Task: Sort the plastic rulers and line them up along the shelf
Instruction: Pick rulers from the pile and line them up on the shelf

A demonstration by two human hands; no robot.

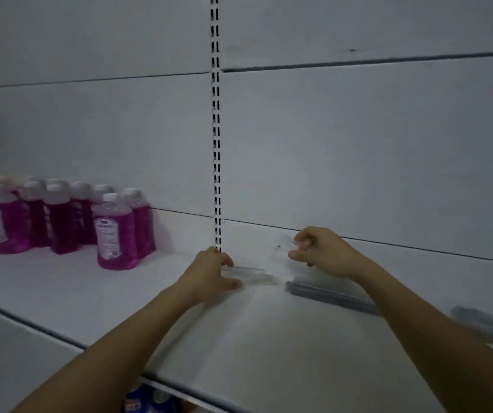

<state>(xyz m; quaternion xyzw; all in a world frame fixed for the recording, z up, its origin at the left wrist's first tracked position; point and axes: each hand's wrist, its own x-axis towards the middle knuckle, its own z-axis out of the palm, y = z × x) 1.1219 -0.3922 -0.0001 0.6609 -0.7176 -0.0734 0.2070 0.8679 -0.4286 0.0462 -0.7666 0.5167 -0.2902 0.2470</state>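
I see my left hand (209, 271) pinching a clear ruler (249, 274) on the shelf (90, 296), my right hand (318, 251) pinching another clear one (287, 241).

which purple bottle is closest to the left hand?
The front-right purple bottle, standing forward of the cluster at its right end, label facing the camera. The other bottles sit behind or further left of it, away from the left hand.

rulers (248, 274) clear | rulers pack (328, 295) grey | bottles (114, 231) magenta, white caps | shelf (90, 293) white
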